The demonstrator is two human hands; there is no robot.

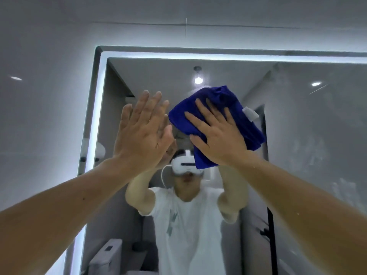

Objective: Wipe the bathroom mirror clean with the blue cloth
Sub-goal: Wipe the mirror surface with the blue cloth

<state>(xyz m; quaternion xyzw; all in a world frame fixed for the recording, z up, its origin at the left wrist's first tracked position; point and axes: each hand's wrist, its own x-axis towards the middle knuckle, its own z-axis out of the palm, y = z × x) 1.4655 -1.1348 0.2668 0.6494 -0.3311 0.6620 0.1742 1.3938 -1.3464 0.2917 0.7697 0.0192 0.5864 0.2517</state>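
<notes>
Blue cloth (218,124) is up on the mirror (297,135), bunched into a thick wad just right of centre, around one o'clock from the middle of the view. The right hand (216,135) lies flat on top of it, fingers spread wide and straight, palm pressing the fabric against the glass rather than curling around it. The cloth sticks out past the hand on every side, most of all toward two o'clock, where a small white tag (250,113) pokes from its edge. Over at ten o'clock from centre, the left hand (143,133) is raised too, fingers extended and close together, empty, with the palm facing the glass; its reflection sits right behind it, though whether the skin actually touches the mirror I cannot tell. The two hands are near each other but apart, the cloth's left corner just beside the left fingertips. Both bare forearms rise from the bottom corners, from seven and five o'clock. A glowing white light strip (95,116) runs up the mirror's left edge and across its top. Smudgy streaks show on the glass out at three o'clock. In the reflection, at six o'clock, a person in a white t-shirt (190,225) wears a white headset (184,165), and a ceiling lamp (198,79) shines at twelve.
</notes>
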